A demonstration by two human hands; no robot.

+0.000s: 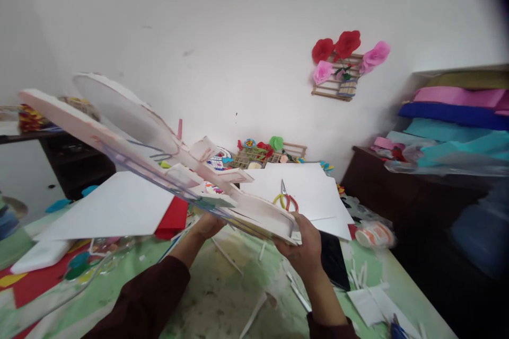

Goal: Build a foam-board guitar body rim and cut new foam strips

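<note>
In the head view, a large white structure of thin, foam-like board with pinkish edges (181, 175) is raised at a slant above the green, stained counter (214, 302). The right hand (304, 241) grasps its near end, thumb over the rim; the left hand (210, 224) meets the underside farther along, fingers hidden behind it – whether they close on it, I cannot tell

Judging by its look, the shaping is well along: two long panels, curved and rounded at the far end, stand one behind the other with small rectangular pieces set between them. The space between the panels is open along the side, and the faces are mostly plain white with dark, loose lines – so covering and finishing seem undone, though how much is left is unclear

Slender white offcut strips (298, 294) lie scattered below, stiff and straight for the most part. Beyond, metal scissors with red and yellow handles (283, 190) rest on smooth, stacked white sheets (258, 177), and a broad white board (115, 206) lies to the left
</note>
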